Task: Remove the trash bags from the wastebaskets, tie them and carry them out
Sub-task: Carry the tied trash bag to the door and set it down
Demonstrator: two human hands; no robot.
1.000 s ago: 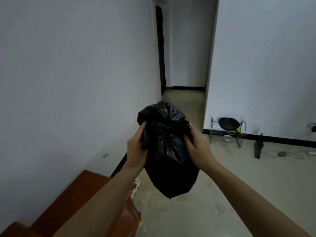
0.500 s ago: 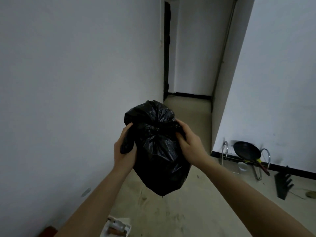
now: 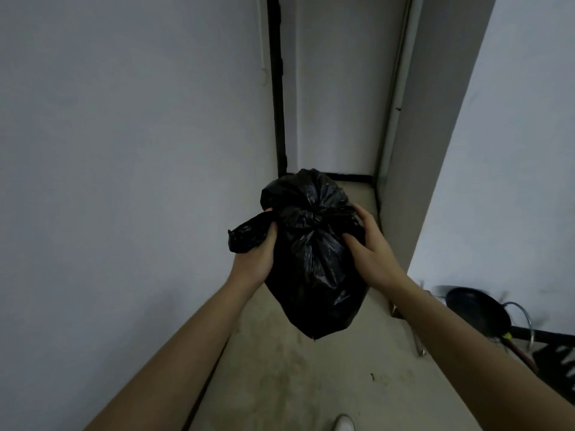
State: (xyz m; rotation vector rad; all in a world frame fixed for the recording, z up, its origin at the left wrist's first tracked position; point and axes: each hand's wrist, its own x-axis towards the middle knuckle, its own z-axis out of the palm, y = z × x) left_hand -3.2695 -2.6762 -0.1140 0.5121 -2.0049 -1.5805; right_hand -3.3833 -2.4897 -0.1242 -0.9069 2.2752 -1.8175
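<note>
Left fingers point(image 3: 270, 233) curled round a loose black flap of plastic that sticks out to the left of the knot point(image 3: 311, 217); grip closed on it. Left hand point(image 3: 253, 262) pressed against the left flank of the trash bag point(image 3: 314, 275).

Right fingers point(image 3: 361, 213) spread and bent over the bag's upper right, thumb laid on its front just below and right of the knot; hand cupping the bag, not fisted. Right hand point(image 3: 370, 247) flat to the plastic.

Bag: black, glossy, gathered and knotted at the top, a puff of plastic above the knot. It hangs in the air between both hands, tapering to a point at the bottom, clear of the floor point(image 3: 280, 384).

Behind the bag: narrow corridor with a dark door frame point(image 3: 277, 88). Left of the bag, a plain white wall point(image 3: 124, 150). Lower right of the bag, a black frying pan point(image 3: 476, 312) on a wire rack point(image 3: 525, 325) against the wall, blurred. Below the bag at the frame's edge, a pale shoe tip point(image 3: 343, 423).
</note>
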